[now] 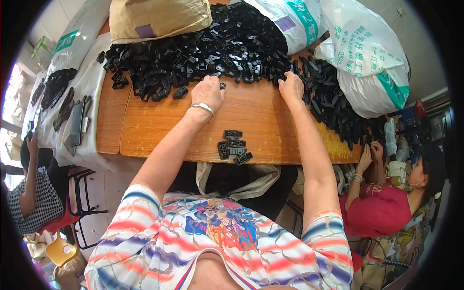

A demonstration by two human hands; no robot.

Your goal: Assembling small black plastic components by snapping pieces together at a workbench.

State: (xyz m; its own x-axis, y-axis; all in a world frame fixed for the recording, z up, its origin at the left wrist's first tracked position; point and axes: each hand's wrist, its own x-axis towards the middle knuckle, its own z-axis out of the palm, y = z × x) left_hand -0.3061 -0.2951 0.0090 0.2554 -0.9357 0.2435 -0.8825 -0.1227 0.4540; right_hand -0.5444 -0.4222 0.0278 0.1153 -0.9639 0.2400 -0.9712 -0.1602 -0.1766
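Striped shirt is filling the foreground; the left hand is pinching a black part thumb-side, the right hand, grasp unclear, resting at the black heap beside green-printed white sacks.

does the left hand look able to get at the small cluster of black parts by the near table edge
Probably yes: only flat tabletop shows between the left hand and the small cluster of black parts. A black piece at its fingers might hinder it slightly.
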